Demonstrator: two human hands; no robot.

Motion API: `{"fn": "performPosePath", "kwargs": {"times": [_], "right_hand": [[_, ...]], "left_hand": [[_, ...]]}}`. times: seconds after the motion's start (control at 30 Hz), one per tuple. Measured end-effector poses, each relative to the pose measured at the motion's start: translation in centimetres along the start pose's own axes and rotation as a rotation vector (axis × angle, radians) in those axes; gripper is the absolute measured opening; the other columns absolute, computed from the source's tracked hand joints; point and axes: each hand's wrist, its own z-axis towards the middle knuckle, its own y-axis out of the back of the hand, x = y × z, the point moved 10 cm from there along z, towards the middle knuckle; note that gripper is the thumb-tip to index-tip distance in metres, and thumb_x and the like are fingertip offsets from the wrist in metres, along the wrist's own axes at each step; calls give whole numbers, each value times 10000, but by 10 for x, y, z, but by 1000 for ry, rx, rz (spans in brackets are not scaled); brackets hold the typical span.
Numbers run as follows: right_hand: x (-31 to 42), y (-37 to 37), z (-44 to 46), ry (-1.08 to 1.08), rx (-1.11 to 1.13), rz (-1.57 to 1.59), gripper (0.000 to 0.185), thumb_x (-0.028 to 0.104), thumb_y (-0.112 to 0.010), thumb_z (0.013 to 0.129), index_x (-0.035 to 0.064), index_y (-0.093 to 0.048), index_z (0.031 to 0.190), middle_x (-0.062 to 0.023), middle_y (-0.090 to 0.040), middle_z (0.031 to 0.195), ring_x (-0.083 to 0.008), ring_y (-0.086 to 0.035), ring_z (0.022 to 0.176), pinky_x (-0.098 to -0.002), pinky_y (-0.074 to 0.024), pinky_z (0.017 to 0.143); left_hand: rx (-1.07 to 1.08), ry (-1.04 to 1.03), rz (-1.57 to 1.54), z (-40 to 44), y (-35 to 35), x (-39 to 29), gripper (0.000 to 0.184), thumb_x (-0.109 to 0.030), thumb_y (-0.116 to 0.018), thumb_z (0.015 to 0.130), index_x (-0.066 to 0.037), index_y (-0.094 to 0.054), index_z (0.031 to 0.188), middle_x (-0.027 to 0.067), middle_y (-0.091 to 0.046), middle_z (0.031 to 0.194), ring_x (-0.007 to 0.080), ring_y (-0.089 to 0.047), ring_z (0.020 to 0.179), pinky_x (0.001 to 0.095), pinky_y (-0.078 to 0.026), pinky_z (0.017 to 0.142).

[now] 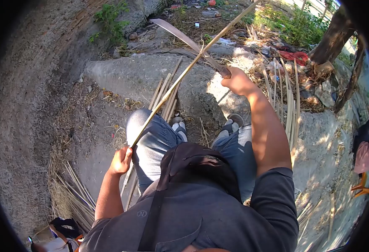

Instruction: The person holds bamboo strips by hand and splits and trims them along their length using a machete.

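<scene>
Evidently, my left hand (120, 161) grips the bamboo strip (167, 95) by one end, my right hand (239, 80) clasps the machete (179, 35) across it; likely mid-trim, the next stroke needs steady blade angle.

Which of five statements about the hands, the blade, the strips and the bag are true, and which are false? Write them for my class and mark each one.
1. The left hand holds the long strip near its lower end. True.
2. The right hand holds the tip of the blade. False: the right hand grips the handle.
3. The curved blade crosses the long strip. True.
4. The bag is bright yellow. False: the bag is black.
5. Other strips lie on the ground. True.
</scene>
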Motion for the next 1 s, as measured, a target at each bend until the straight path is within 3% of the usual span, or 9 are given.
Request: {"fn": "performPosePath", "kwargs": {"times": [0.03, 0.17, 0.3, 0.43, 0.47, 0.5, 0.67, 0.9, 1.0], "right_hand": [[0, -6, 0, 53, 61, 52, 261, 273, -661, 839, 89, -697, 1020, -147, -738, 916, -373, -713, 917, -468, -542, 808], [28, 33, -26, 107, -284, -201, 245, 323, -639, 888, 89, -698, 925, -214, -717, 905, -402, -704, 898, -500, -551, 750], [60, 10, -40, 379, -325, -380, 181, 298, -651, 885, 122, -680, 856, -157, -708, 762, -386, -713, 799, -539, -550, 707], [100, -23, -57, 661, -294, -504, 75, 222, -692, 774, 160, -670, 810, -106, -684, 674, -345, -700, 683, -458, -527, 734], [98, -24, -54, 659, -308, -564, 74, 202, -692, 751, 172, -671, 816, -93, -681, 663, -323, -697, 674, -415, -508, 745], [82, -18, -42, 614, -245, -487, 102, 220, -691, 771, 154, -670, 846, -101, -700, 712, -333, -711, 735, -453, -526, 775], [-8, 15, 0, 8, -256, -288, 220, 285, -675, 823, 115, -701, 959, -172, -719, 863, -413, -692, 884, -503, -539, 795], [10, -6, -9, 10, 78, -107, 254, 249, -638, 794, 82, -669, 983, -206, -707, 898, -395, -691, 905, -479, -515, 783], [25, 17, -17, 118, -172, -339, 253, 252, -665, 789, 93, -674, 986, -199, -712, 875, -412, -698, 876, -509, -538, 778]], "left_hand": [[-2, 6, 18, -1, 0, 1, 488, -384, -464, 1099, 18, -583, 850, 124, -551, 649, 205, -521, 630, 398, -447, 612], [-9, 20, 37, -8, 2, 3, 474, -378, -473, 1096, 13, -567, 845, 114, -528, 649, 195, -492, 630, 391, -435, 605], [25, 61, 37, -25, -1, 4, 486, -390, -472, 1095, 12, -570, 840, 118, -522, 651, 193, -499, 638, 393, -435, 608], [20, 86, 56, -43, -3, 16, 504, -415, -472, 1092, 13, -568, 842, 113, -506, 639, 193, -488, 633, 393, -428, 605], [23, 106, 59, -46, -2, 21, 509, -420, -470, 1091, 13, -565, 841, 112, -502, 637, 195, -486, 631, 394, -427, 604], [28, 130, 60, -51, -1, 25, 513, -425, -468, 1091, 12, -561, 839, 111, -498, 636, 196, -484, 629, 396, -425, 603], [28, 113, 91, -43, -8, 27, 529, -463, -427, 1099, -27, -530, 817, 18, -486, 634, 134, -434, 608, 341, -382, 576], [40, 113, 24, -46, -13, 32, 528, -457, -402, 1106, -28, -542, 831, 0, -486, 644, 126, -447, 602, 328, -388, 572], [35, 106, 5, -44, -13, 30, 516, -454, -419, 1101, -22, -558, 855, -4, -488, 651, 121, -445, 617, 327, -388, 580]]}}
